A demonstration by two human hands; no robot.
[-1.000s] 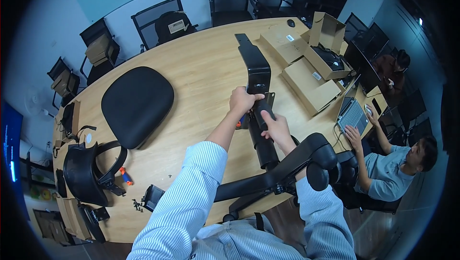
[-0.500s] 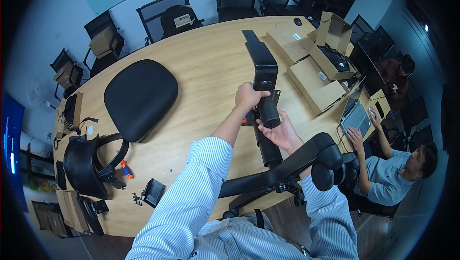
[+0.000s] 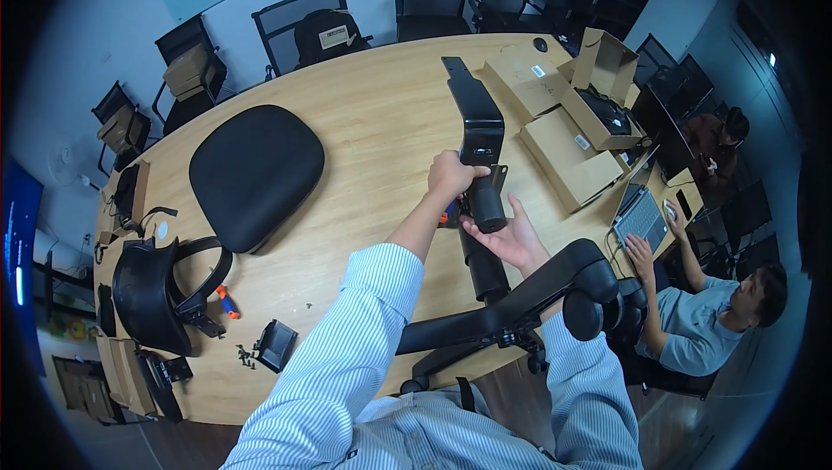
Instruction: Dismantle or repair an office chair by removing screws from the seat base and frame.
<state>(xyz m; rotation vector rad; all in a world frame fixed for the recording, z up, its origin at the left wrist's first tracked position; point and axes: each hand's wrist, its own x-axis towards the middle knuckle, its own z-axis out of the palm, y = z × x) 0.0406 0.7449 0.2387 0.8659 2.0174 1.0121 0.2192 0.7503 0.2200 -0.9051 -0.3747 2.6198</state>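
A bent black chair bracket (image 3: 477, 106) stands over the table, its flat plate reaching to the far side. My left hand (image 3: 452, 174) is closed around its lower part, thumb across the top of a short black cylinder (image 3: 488, 208). My right hand (image 3: 517, 240) is open beside the cylinder's near end, palm up, thumb apart, fingertips partly hidden beneath it. Below the cylinder runs a black chair post (image 3: 485, 271), joined to a wheeled chair base (image 3: 459, 329) lying at the table's near edge. A blue-and-orange tool (image 3: 447, 214) is mostly hidden behind my left hand.
On the left lie a black seat cushion (image 3: 256, 177), a black armrest part (image 3: 156, 297), an orange-blue screwdriver (image 3: 228, 302), a black tray (image 3: 276, 345) and several screws (image 3: 247, 356). Cardboard boxes (image 3: 572, 154) fill the right. A co-worker (image 3: 706, 314) types at a laptop (image 3: 641, 210).
The thumb of my right hand has moved away from the cylinder and the palm has opened more. My left hand keeps its hold on the bracket.
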